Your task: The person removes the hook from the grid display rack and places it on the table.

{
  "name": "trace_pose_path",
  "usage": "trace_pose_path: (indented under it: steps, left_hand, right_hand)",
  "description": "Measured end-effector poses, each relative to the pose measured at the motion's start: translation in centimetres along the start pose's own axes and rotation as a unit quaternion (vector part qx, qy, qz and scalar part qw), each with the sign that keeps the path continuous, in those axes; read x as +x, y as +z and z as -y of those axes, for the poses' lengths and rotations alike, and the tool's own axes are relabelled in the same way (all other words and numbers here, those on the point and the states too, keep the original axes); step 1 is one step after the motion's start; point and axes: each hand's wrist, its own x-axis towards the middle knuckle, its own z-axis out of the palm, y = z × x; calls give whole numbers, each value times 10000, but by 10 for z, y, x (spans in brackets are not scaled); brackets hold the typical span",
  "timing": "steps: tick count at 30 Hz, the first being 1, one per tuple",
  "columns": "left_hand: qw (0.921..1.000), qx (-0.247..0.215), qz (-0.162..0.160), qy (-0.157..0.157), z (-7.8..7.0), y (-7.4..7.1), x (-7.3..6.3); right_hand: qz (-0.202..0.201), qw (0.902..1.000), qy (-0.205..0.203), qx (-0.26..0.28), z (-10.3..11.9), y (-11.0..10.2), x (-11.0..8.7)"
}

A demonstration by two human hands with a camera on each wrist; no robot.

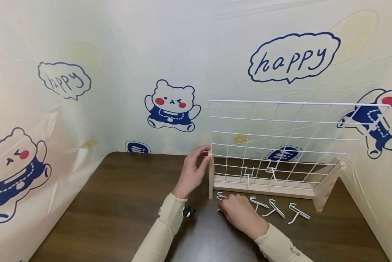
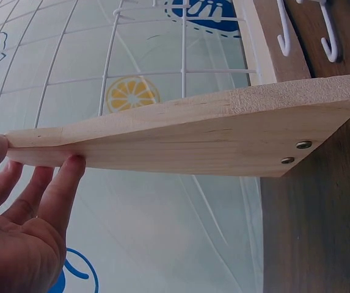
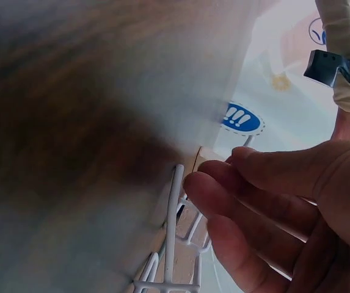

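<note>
A white wire grid rack (image 1: 277,137) on a wooden base stands on the table. My left hand (image 1: 193,171) holds its left wooden side panel (image 2: 181,137), thumb at the front edge and fingertips against the outer face. In front of the base, my right hand (image 1: 243,214) pinches a white metal hook (image 1: 220,195), mostly hidden behind the fingers. One end of that hook (image 3: 250,140) shows past the thumb in the right wrist view. Another white hook (image 3: 171,226) lies close beside the fingertips there.
Three more white hooks, including the rightmost hook (image 1: 299,212), lie on the dark wooden table (image 1: 117,203) right of my right hand. Two hooks, one of them a left hook (image 1: 248,175), hang on the lower grid. A printed curtain (image 1: 123,91) surrounds the table.
</note>
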Motion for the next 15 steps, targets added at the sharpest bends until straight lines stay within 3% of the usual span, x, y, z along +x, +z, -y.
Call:
trace_pose_path:
  steps: [15]
  left_hand:
    - [10000, 47, 23, 8, 0, 0, 0]
  right_hand:
    - [63, 9998, -149, -82, -1, 3, -1]
